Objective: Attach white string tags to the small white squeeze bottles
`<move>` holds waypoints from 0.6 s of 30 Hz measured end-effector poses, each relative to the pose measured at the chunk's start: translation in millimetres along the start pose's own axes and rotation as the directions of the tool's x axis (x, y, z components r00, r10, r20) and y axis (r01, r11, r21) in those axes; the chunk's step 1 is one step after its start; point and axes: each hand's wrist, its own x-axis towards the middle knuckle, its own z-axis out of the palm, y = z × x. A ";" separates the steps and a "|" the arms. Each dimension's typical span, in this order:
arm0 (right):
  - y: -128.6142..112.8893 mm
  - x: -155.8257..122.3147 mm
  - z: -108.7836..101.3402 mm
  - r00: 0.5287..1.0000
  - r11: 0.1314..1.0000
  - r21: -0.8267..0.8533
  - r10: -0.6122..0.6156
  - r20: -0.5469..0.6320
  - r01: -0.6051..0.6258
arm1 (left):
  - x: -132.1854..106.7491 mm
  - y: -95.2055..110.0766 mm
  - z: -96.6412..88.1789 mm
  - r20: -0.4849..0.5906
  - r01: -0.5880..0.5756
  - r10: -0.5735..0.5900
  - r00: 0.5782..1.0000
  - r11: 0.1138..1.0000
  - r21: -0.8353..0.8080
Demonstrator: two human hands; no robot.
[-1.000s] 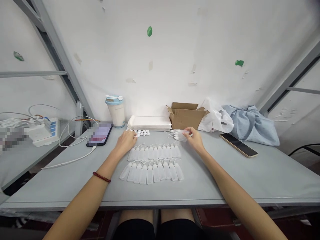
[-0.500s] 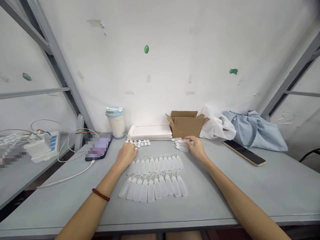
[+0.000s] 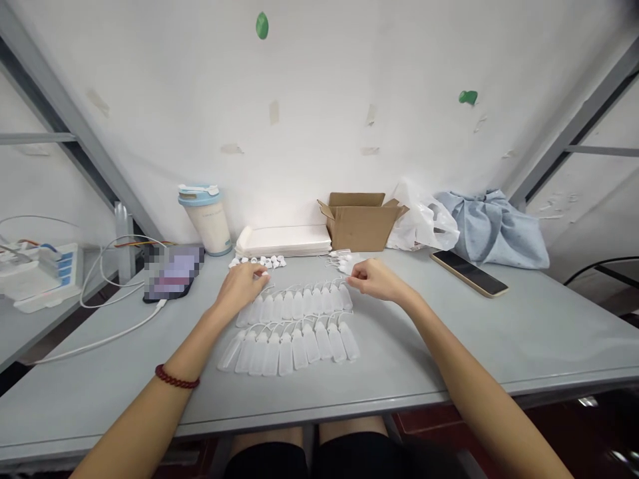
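Note:
My left hand [image 3: 242, 289] is closed in a pinch, with a small white piece at its fingertips. Just behind it lies a cluster of small white pieces [image 3: 272, 261]. My right hand [image 3: 377, 279] has its thumb and fingers pressed together; whatever is between them is hidden. A small pile of white tags with strings [image 3: 341, 257] lies beyond those fingers. Between and in front of my hands, translucent white tags with loop strings form two rows, a back row [image 3: 298, 305] and a front row [image 3: 285, 356].
White flat packs [image 3: 284, 238] and an open cardboard box [image 3: 362, 226] stand against the wall. Left are a cup [image 3: 207, 219], a charging phone [image 3: 174, 273] and a power strip [image 3: 54, 276]. Right are a plastic bag [image 3: 424, 219], blue cloth [image 3: 494, 229] and another phone [image 3: 469, 273].
My view has tilted down. My right hand has drawn back from the tag pile and its fingers have closed. My left hand has come off the small white pieces with one in its fingertips.

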 end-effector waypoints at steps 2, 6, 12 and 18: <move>-0.6 0.4 3.6 0.997 0.999 -0.024 0.024 0.067 -0.023 | -1.4 4.8 -1.3 -0.020 -0.002 0.001 1.000 0.999 -0.050; 2.3 3.0 10.4 0.980 0.997 -0.064 0.057 0.190 -0.046 | -5.5 13.2 -4.6 -0.046 -0.014 0.010 0.999 0.995 -0.099; 5.1 6.6 14.2 0.968 0.992 -0.039 0.125 0.220 -0.119 | -7.7 17.2 -6.7 -0.055 -0.015 0.007 0.998 0.991 -0.136; 1.8 2.7 3.1 0.993 0.985 0.140 0.096 0.069 -0.105 | -10.3 22.2 -13.9 0.002 0.031 -0.033 0.999 0.925 -0.378</move>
